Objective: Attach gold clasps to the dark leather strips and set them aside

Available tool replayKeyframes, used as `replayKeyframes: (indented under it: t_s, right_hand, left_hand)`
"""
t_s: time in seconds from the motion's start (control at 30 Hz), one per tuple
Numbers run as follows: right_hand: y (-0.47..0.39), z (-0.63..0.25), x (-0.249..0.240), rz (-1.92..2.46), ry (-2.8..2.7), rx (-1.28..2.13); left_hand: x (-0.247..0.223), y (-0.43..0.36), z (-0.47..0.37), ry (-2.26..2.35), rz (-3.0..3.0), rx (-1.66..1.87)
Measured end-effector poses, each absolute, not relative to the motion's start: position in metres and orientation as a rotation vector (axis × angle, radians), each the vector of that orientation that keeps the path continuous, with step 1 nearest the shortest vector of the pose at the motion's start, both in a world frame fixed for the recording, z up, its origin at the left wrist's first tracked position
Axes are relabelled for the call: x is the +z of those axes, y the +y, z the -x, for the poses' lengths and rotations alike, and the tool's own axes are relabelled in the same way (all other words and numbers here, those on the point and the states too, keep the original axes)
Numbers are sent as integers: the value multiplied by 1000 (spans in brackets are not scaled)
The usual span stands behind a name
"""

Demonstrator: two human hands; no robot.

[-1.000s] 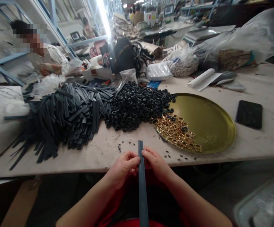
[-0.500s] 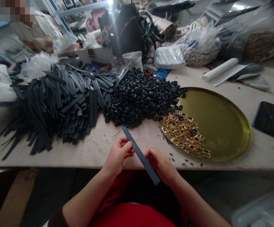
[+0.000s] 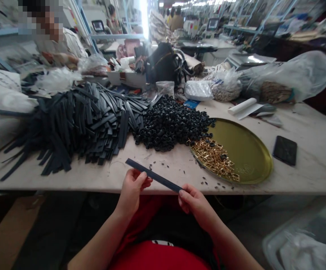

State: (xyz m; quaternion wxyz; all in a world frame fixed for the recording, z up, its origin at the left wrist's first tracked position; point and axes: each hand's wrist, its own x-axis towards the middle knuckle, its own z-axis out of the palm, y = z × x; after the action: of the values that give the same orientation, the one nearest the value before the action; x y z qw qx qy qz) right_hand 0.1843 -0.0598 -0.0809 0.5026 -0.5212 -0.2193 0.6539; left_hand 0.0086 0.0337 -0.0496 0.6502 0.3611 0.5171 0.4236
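Observation:
A flat dark strip [image 3: 159, 179] is held between both hands near the table's front edge, sloping down to the right. My left hand [image 3: 134, 185] pinches it near its upper left end. At its lower right end, my right hand [image 3: 189, 198] grips it between thumb and fingers. Beyond the hands lies a heap of small black loops [image 3: 168, 125]. Many similar dark strips [image 3: 78, 123] are piled to the left. Gold metal buckles [image 3: 213, 157] lie on the left part of a round golden tray [image 3: 247, 150].
A dark phone [image 3: 284, 150] lies right of the tray. Small black scraps dot the table [image 3: 112, 176]. A black bag [image 3: 163, 63], plastic bags and a white roll [image 3: 243, 107] stand behind. A person [image 3: 61, 45] is at the back left.
My right hand has closed on the strip's lower end, and the strip lies flatter, its upper end further left. The view has tilted up, showing more of the room.

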Motion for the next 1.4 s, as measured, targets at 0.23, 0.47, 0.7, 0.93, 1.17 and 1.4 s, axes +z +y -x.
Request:
replayKeyframes:
  t_s: [0.23, 0.47, 0.7, 0.93, 1.17, 1.4]
  right_hand:
    - [-47, -171, -60, 1175, -574, 1546]
    - [-15, -137, -60, 1554, -1343, 1216]
    - [56, -174, -74, 1871, -1709, 500]
    - [90, -173, -82, 1989, -1937, 314]
    - [47, -182, -83, 1735, -1541, 772]
    - [13, -173, -81, 1269, -525, 1536]
  left_hand:
    - [-31, 1, 49, 734, -714, 472]
    - [-53, -3, 43, 787, -793, 370]
    - [-49, 2, 57, 845, -591, 484]
    - [-52, 18, 49, 796, -485, 500]
    - [-64, 39, 23, 830, -547, 377]
    - [-67, 46, 0, 890, -632, 362]
